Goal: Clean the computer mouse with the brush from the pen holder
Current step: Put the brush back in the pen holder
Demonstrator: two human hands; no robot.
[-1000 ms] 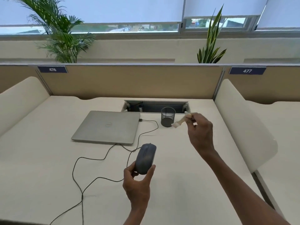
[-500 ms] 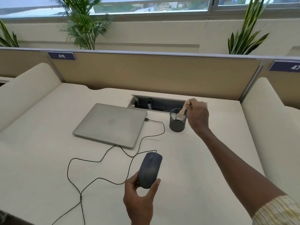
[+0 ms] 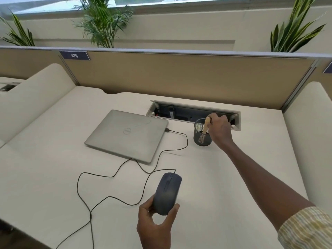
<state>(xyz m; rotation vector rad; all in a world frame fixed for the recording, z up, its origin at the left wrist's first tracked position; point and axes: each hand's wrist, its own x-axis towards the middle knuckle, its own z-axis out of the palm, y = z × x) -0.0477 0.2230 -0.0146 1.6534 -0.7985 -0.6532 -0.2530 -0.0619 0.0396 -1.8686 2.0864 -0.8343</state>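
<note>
Left hand (image 3: 154,225) grips one mouse (image 3: 167,193), lifted above table (image 3: 45,177), cable trailing to one closed laptop (image 3: 128,134). Right hand (image 3: 220,130) pinches top of one brush (image 3: 206,125), lower end inside one mesh holder (image 3: 201,134), right of laptop, before cable tray.

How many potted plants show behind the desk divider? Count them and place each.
3. One plant at the far left edge, one leafy palm left of centre, one tall spiky plant at the right. Their pots are hidden behind the divider, so more could be hidden.
</note>
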